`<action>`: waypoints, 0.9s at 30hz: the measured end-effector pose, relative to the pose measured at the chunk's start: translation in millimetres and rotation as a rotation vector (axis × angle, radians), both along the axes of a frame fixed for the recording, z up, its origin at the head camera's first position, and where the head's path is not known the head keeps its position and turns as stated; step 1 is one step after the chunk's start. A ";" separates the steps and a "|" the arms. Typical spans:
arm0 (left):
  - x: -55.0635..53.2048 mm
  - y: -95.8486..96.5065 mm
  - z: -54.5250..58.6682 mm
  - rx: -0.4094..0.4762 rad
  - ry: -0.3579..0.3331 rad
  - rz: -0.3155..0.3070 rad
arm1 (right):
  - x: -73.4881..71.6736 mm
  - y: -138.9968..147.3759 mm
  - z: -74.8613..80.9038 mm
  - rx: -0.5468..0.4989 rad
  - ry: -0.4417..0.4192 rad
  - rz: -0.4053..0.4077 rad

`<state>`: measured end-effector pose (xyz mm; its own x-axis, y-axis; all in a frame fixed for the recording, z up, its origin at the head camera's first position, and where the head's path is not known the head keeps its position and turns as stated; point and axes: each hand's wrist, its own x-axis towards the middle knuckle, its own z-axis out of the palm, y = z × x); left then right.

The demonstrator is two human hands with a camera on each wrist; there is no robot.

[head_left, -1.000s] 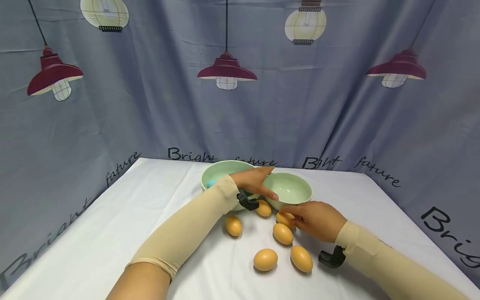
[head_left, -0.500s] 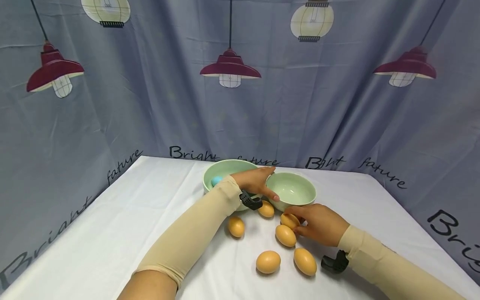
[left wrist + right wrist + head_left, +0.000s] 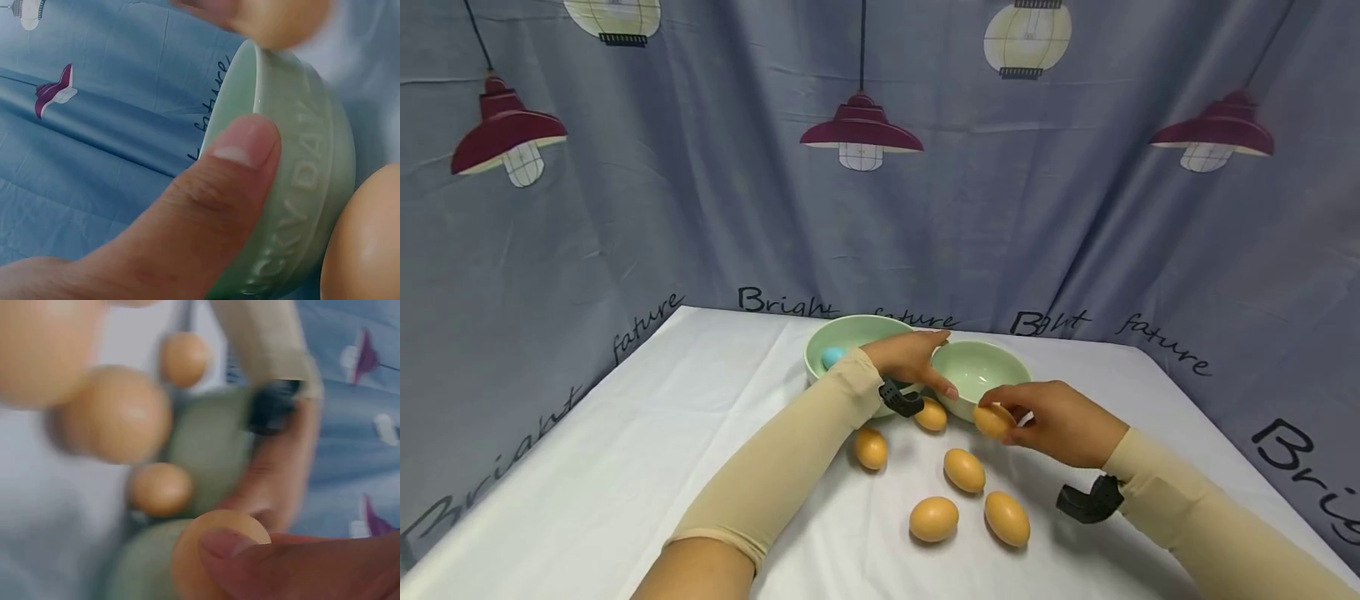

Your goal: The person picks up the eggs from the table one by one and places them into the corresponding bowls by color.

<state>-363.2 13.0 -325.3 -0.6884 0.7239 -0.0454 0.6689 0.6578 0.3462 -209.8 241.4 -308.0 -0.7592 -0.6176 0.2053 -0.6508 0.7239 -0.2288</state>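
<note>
Pinched between my right hand's [image 3: 1060, 421] thumb and fingers, an orange-yellow egg [image 3: 992, 422] hangs just off the table at the near right side of the right-hand green bowl [image 3: 981, 371]. In the right wrist view, the right thumb [image 3: 231, 550] presses on that egg [image 3: 190, 565]. My left hand [image 3: 906, 360] spreads along the left side of the same bowl. In the left wrist view its thumb [image 3: 244, 144] lies straight against the rim and outer wall; the other fingers are hidden there. The bowl's visible inside holds nothing.
Left of it stands a second green bowl [image 3: 820, 350] with a light-blue rounded thing [image 3: 832, 357] inside, partly behind the left arm. Several orange-yellow eggs lie on the white cloth, among them one egg [image 3: 931, 415] against the bowls and another egg [image 3: 964, 471] nearer.
The right hand has taken hold of an egg beside the right-hand bowl and raised it slightly, up and to the right. The left hand has stayed at the bowl.
</note>
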 end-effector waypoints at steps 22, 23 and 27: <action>5.5 -1.6 -5.6 0.000 0.017 0.049 | -47.5 -6.1 43.8 -0.046 0.082 -0.227; 5.9 -1.7 -4.1 -0.011 0.014 0.060 | -48.6 -5.9 43.1 -0.042 0.081 -0.232; 6.7 -2.9 1.1 -0.050 0.016 0.091 | -53.7 -6.0 40.5 -0.028 0.068 -0.231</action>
